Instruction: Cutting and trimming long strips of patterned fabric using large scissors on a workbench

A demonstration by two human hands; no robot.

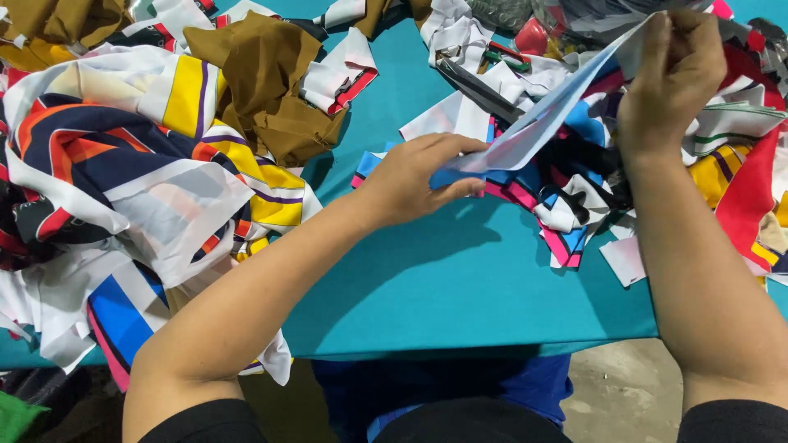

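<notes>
Teal cloth covered the worktop [460, 287] where two bare hands stretched a pale fabric strip [546, 115] between them.

At far left lay a heap of printed fabric [123, 164] in navy, orange, yellow and white, with a crumpled brown cloth [271, 90] just beyond it. The left hand [414, 176] had its grip pinched on the strip's lower end, near the worktop's middle. The strip rose slantwise to the right hand [673, 78], whose grip clenched its upper end. Beneath lay a pile of mixed scraps [574, 213], pink, blue, red and white.
</notes>
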